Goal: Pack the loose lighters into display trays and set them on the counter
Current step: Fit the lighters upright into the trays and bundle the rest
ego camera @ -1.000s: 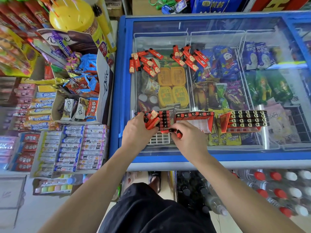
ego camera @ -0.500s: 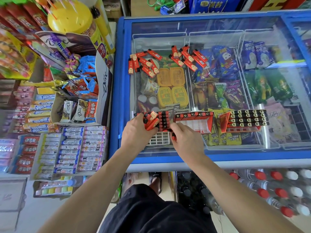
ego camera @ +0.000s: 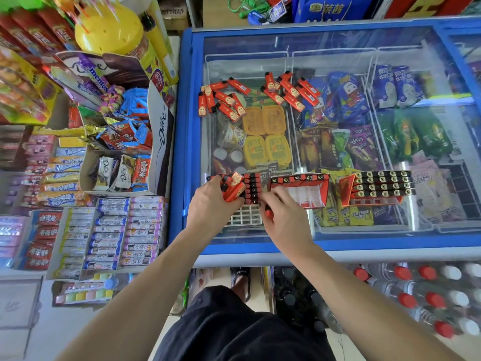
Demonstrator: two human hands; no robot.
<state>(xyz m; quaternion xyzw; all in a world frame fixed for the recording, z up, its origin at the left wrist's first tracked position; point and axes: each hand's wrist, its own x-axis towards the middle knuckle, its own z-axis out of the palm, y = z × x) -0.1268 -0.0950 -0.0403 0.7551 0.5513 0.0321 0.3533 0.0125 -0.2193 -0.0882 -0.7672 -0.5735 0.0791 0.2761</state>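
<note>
On the freezer's glass lid (ego camera: 338, 45) a red display tray (ego camera: 309, 192) lies near the front edge, partly filled, with one row of lighters along its far side. My left hand (ego camera: 210, 207) grips a bundle of red lighters (ego camera: 234, 187) at the tray's left end. My right hand (ego camera: 282, 217) pinches a single red lighter (ego camera: 268, 212) by the tray's near left corner. A second tray (ego camera: 380, 187), full of black-topped lighters, lies to the right. Two heaps of loose red lighters lie further back on the glass, the left heap (ego camera: 221, 99) and the right heap (ego camera: 291, 91).
The blue freezer frame (ego camera: 184, 126) borders the glass on the left. Shelves of sweets and a Dove chocolate box (ego camera: 161, 142) crowd the left side. Bottled water (ego camera: 416, 295) stands on the floor in front of the freezer on the right.
My right hand has slid a little left and forward toward the tray's left end with its lighter. My left hand has kept its bundle in place.
</note>
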